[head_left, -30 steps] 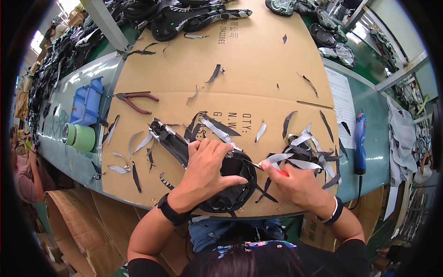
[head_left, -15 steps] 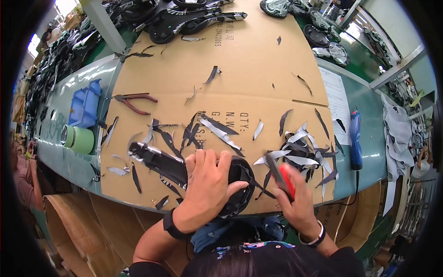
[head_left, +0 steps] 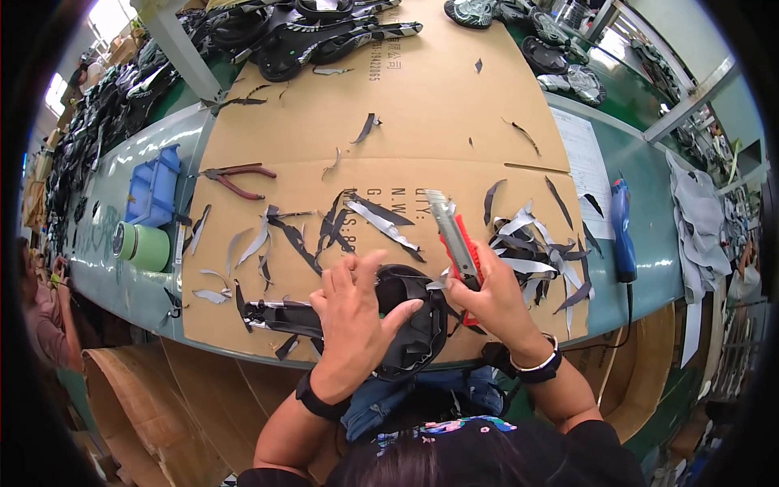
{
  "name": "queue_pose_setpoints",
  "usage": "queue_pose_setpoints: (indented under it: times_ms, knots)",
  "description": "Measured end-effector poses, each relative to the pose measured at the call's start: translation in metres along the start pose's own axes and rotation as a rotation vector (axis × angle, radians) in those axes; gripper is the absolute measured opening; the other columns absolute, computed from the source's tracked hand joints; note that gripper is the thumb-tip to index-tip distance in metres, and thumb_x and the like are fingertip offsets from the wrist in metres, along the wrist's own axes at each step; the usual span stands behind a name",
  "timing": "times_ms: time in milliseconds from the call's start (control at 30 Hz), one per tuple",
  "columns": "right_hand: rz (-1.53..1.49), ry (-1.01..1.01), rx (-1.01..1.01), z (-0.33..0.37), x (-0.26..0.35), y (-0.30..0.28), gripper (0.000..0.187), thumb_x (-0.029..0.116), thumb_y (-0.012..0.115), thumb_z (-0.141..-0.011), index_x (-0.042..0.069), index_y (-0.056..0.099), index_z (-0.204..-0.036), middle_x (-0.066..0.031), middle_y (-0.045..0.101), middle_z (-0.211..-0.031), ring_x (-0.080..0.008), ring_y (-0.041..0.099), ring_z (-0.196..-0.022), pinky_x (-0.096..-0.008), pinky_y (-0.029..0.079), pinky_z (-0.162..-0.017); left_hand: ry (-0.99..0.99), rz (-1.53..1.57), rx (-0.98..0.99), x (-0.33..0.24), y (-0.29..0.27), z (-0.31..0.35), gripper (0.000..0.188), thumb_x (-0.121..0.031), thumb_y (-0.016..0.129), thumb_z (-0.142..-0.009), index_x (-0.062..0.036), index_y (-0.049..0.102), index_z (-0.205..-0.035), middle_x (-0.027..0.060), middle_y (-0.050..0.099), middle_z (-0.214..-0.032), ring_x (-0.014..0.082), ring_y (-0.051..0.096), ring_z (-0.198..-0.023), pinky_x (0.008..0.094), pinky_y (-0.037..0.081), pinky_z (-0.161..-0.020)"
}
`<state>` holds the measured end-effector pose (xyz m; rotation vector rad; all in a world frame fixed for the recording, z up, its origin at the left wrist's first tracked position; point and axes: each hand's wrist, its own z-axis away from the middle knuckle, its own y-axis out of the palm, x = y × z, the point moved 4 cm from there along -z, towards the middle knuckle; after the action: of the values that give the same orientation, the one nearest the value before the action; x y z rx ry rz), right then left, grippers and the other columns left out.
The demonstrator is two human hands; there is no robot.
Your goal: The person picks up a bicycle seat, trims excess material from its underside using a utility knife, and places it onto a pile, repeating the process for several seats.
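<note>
A black bicycle saddle (head_left: 410, 351) lies upside down at the table's near edge, its narrow nose toward the left and its hollow wide end toward the right. My left hand (head_left: 353, 321) rests over its middle, open, with fingers spread beyond the far side and the thumb across the wide end. Just right of the saddle, my right hand (head_left: 495, 304) is closed round a red and grey utility knife (head_left: 456, 243). Its blade end points up and away from me, clear of the saddle. A small pale strip shows by the right thumb.
Black and grey offcuts (head_left: 527, 264) pile up at the right on the cardboard sheet (head_left: 422, 138); several more lie scattered. Red-handled pliers (head_left: 243, 170), a blue bin (head_left: 152, 187) and a green cup (head_left: 146, 246) are left. A blue corded tool (head_left: 621, 231) lies right. More saddles (head_left: 280, 53) stand far back.
My right hand has brought the knife up and left, its blade end now farther from me. The saddle's nose has swung nearer to me, and my left hand's fingers have spread.
</note>
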<state>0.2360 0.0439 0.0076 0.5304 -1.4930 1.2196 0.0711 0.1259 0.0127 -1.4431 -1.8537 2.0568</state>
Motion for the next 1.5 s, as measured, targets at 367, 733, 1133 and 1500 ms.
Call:
queue_pose_setpoints:
  times_ms: [367,733,1133,1500]
  knots:
    - [0.387,-0.378,0.095,0.032,-0.009,-0.04,0.058,0.012,0.063,-0.087,0.015,0.042,-0.141,-0.0151,0.066,-0.096,-0.0313,0.066,-0.076,-0.0378,0.054,-0.065,0.167,0.287,0.041,-0.01,0.009,-0.028,0.009,-0.011,0.075,-0.07,-0.009,0.07,-0.077,0.0001,0.057,-0.075,0.0234,0.048,-0.094,0.038,0.029,-0.084]
    - [0.589,-0.14,0.306,0.068,-0.017,-0.024,0.058,0.02,0.056,-0.092,0.021,0.035,-0.146,-0.0127,0.058,-0.066,-0.0339,0.057,-0.052,-0.0429,0.044,-0.047,0.172,0.504,-0.045,0.0,0.001,-0.023,0.006,-0.013,0.075,-0.077,-0.0093,0.072,-0.081,-0.0003,0.064,-0.08,0.0234,0.05,-0.104,0.0367,0.033,-0.093]
    - [0.147,0.347,0.186,0.137,-0.008,0.004,0.057,0.02,0.054,-0.094,0.015,0.03,-0.146,-0.0213,0.065,-0.08,-0.0437,0.063,-0.07,-0.0484,0.049,-0.059,-0.166,1.783,-0.369,0.035,0.017,-0.011,0.012,-0.012,0.061,-0.089,-0.0009,0.064,-0.094,0.0075,0.057,-0.097,0.0193,0.05,-0.103,0.0334,0.035,-0.097]
    - [0.579,-0.111,0.068,0.107,0.002,0.004,0.055,0.015,0.057,-0.09,0.014,0.04,-0.142,-0.0131,0.058,-0.063,-0.0349,0.055,-0.05,-0.0461,0.041,-0.045,0.059,1.612,0.859,-0.02,0.002,0.016,0.012,-0.005,0.063,-0.084,0.0051,0.067,-0.088,0.013,0.067,-0.078,0.0182,0.064,-0.067,0.0281,0.05,-0.064]
